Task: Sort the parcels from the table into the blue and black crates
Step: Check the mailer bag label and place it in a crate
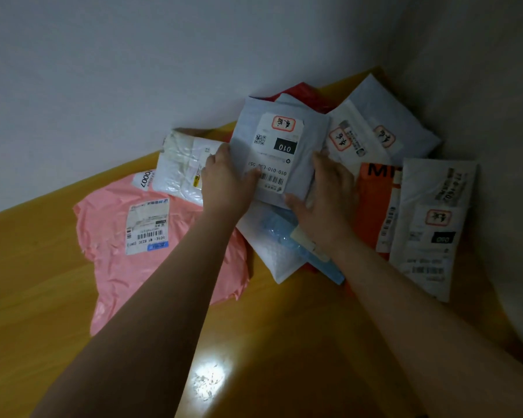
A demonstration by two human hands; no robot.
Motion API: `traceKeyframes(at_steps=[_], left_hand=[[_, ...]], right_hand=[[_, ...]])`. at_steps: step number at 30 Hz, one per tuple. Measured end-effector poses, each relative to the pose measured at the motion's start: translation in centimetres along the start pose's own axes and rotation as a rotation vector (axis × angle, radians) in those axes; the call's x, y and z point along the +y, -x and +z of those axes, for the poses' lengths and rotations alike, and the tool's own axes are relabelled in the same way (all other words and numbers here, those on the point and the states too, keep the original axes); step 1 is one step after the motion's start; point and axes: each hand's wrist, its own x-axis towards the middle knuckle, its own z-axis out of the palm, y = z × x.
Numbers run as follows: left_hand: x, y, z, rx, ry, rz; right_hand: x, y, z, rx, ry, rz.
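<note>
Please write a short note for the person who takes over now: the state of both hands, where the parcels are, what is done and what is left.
Left hand: grips the left edge of the grey parcel marked 010, thumb on its label.
Right hand: holds the same parcel at its right and lower edge.
Parcels: the grey one lies on top of the pile on the wooden table, in the corner by the wall. Around it lie the pink parcel, a white bag, an orange parcel, a bubble mailer and other grey ones.
Done: cannot tell; neither crate is in view.
Left: carry the held parcel to its crate, then sort the others.
</note>
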Motion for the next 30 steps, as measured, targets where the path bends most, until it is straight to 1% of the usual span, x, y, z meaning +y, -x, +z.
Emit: traceKeyframes(at_steps=[2, 4, 8, 10, 11, 12, 14, 15, 16, 18, 19, 20, 21, 22, 24, 25, 27, 30], left_hand=[[0.1, 0.4, 0.0, 0.006, 0.07, -0.022], [-0.2, 1.0, -0.2, 0.036, 0.129, -0.015], [-1.3, 3.1, -2.0, 0.065, 0.186, 0.061], [-2.0, 4.5, -3.3, 0.041, 0.198, 0.09], [-2.4, 5.2, -4.0, 0.01, 0.179, 0.119], [-2.8, 5.9, -4.7, -0.03, 0.148, 0.16], [-3.2, 7.3, -6.0, -0.131, 0.076, 0.261], [-3.2, 8.1, -6.5, -0.18, 0.048, 0.321], [-3.1, 8.9, -6.9, -0.216, 0.033, 0.379], [-2.8, 10.5, -7.7, -0.232, 0.029, 0.472], [-2.6, 11.4, -8.0, -0.206, 0.03, 0.504], [-2.5, 12.2, -8.3, -0.149, 0.037, 0.515], [-2.6, 13.2, -8.5, -0.067, 0.056, 0.499], [-2.8, 14.0, -8.7, 0.03, 0.083, 0.436], [-3.9, 15.8, -9.3, 0.197, 0.163, 0.247], [-4.6, 16.9, -9.5, 0.244, 0.201, 0.168], [-6.5, 19.0, -9.1, 0.281, 0.256, 0.093], [-8.1, 22.1, -7.8, 0.226, 0.399, -0.052]], right_hand=[[0.1, 0.1, 0.1, 0.0, -0.007, -0.01], [0.0, 0.2, -0.2, -0.01, -0.064, 0.01], [-0.4, 0.6, -1.2, -0.051, -0.364, 0.066], [-0.8, 1.3, -1.9, -0.041, -0.425, 0.089], [-1.0, 1.8, -2.3, -0.037, -0.399, 0.08], [-1.3, 2.4, -2.7, -0.032, -0.321, 0.05], [-1.7, 4.0, -3.3, -0.043, -0.128, -0.067], [-2.1, 4.9, -3.7, -0.091, -0.072, -0.129], [-2.3, 5.7, -4.0, -0.177, -0.062, -0.165], [-2.6, 7.3, -4.3, -0.374, -0.147, -0.211], [-2.8, 8.2, -4.4, -0.413, -0.168, -0.25], [-2.8, 8.9, -4.2, -0.388, -0.183, -0.282], [-2.8, 9.7, -4.0, -0.352, -0.216, -0.291], [-2.7, 10.3, -3.8, -0.318, -0.275, -0.259], [-2.8, 11.5, -3.6, -0.278, -0.458, -0.135], [-2.9, 11.9, -3.4, -0.274, -0.547, -0.059], [-3.0, 12.7, -3.1, -0.255, -0.67, 0.039], [-3.7, 13.8, -2.6, -0.202, -0.752, 0.045]])
